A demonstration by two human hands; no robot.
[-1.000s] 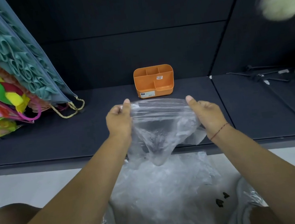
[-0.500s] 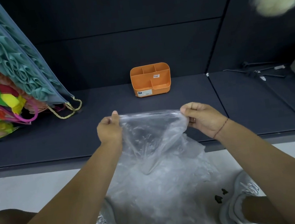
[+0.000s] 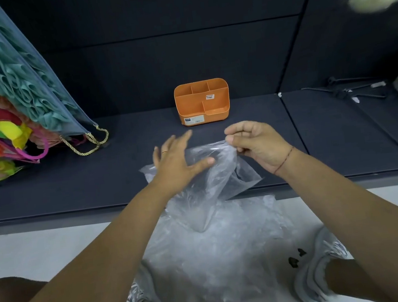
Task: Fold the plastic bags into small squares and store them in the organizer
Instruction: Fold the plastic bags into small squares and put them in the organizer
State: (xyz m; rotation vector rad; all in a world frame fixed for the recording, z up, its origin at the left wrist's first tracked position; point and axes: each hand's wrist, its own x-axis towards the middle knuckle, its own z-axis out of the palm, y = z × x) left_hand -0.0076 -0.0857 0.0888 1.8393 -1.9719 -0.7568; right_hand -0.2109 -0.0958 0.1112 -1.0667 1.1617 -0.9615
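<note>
Clear plastic bag [image 3: 223, 173] lies on the dark shelf [image 3: 71, 181] near its front edge, lower part hanging over. L hand [image 3: 176, 161] is flat on it, fingers straight; R hand [image 3: 254, 144] pinches its top edge. More clear bags [image 3: 213, 254] are heaped on the floor below. Orange organizer [image 3: 202, 102] w/ 5 compartments stands behind the hands, apart from them.

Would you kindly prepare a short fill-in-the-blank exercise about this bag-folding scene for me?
1. The organizer on the dark shelf is coloured ____.
2. The right hand pinches the plastic bag by its top edge, while the left hand, resting flat on it, wears a ____.
3. A pile of clear plastic lies on the ____ between the shoes.
Missing words: orange; ring; floor.
</note>
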